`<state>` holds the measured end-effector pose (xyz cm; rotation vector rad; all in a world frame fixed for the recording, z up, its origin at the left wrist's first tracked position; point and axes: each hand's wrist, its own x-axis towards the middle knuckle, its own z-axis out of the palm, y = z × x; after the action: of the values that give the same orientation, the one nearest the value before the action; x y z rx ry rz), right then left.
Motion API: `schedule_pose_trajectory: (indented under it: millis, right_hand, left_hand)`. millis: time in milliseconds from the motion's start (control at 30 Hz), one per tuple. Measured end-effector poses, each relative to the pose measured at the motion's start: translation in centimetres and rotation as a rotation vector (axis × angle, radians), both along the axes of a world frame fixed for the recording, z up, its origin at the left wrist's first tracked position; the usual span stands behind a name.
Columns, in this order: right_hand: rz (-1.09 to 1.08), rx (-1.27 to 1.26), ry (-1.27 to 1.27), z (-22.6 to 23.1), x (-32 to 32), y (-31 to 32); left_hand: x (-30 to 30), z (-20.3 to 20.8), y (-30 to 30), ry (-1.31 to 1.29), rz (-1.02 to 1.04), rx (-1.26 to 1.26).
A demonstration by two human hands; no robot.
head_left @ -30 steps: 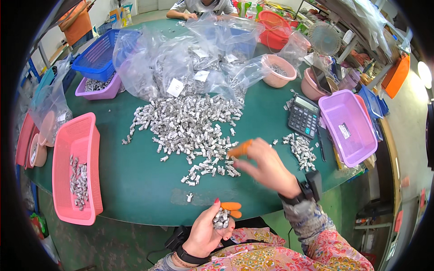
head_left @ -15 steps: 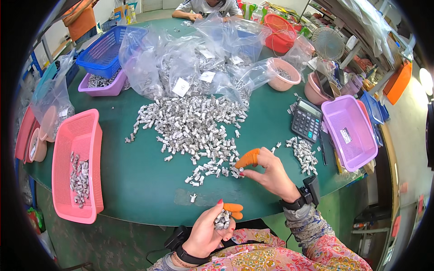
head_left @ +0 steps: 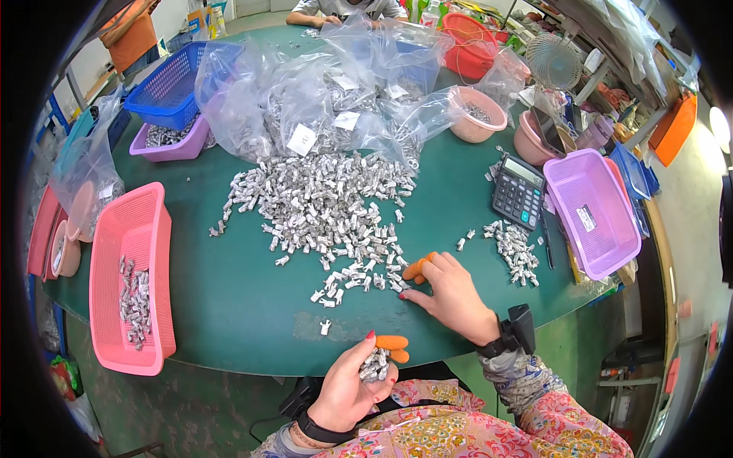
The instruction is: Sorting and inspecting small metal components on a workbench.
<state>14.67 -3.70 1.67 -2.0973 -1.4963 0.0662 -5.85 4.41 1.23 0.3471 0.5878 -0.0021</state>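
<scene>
My left hand (head_left: pixel 347 385) is cupped near the table's front edge, its fingers wrapped round a handful of small silvery metal parts (head_left: pixel 374 366). Orange covers sit on two of its fingertips. At the lower right edge of a large pile of the same parts (head_left: pixel 328 200), my right hand (head_left: pixel 456 299) reaches palm down. Its thumb and orange-covered forefinger are apart, close to the loose pieces there; no part shows clearly between them. One single part (head_left: pixel 325 327) lies on the green table (head_left: pixel 229 305) just beyond my left hand.
A pink basket (head_left: pixel 160 290) with some parts stands left; an empty purple basket (head_left: pixel 611 248) is right. A calculator (head_left: pixel 518 192), pen (head_left: pixel 547 243) and smaller heap of parts (head_left: pixel 513 256) lie nearer my right hand. Clear bags (head_left: pixel 305 99) of parts stand behind the pile. Another person (head_left: pixel 351 11) sits opposite.
My right hand has lowered toward the table at the pile's edge, its raised forefinger now down. The small part at its fingertips no longer shows distinctly. My left hand stays nearly still.
</scene>
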Motion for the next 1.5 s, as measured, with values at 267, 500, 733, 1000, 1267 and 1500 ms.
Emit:
schedule_pose_trajectory:
  millis: [267,500,733,1000,1267,1500]
  right_hand:
    - [-0.058,-0.065,0.357,1.0,-0.6,-1.3]
    - [0.069,0.039,0.390,2.1,-1.3,-1.8]
    - [0.038,0.031,0.168,2.6,0.4,-2.0]
    - [-0.059,0.015,-0.131,2.8,2.1,-2.4]
    - [-0.017,0.044,-0.054,-0.3,-1.3,0.4]
    - [0.092,0.057,0.099,2.2,-3.1,-0.1]
  left_hand:
    - [-0.2,-0.2,0.0,-0.032,-0.017,-0.020]
    - [0.0,-0.3,-0.3,-0.031,-0.023,-0.020]
    - [-0.1,-0.2,-0.2,-0.030,-0.027,-0.013]
    - [0.1,0.3,-0.3,0.008,-0.030,0.011]
    - [-0.5,0.8,0.2,0.002,-0.029,-0.008]
    - [-0.3,0.0,-0.3,-0.029,0.110,0.040]
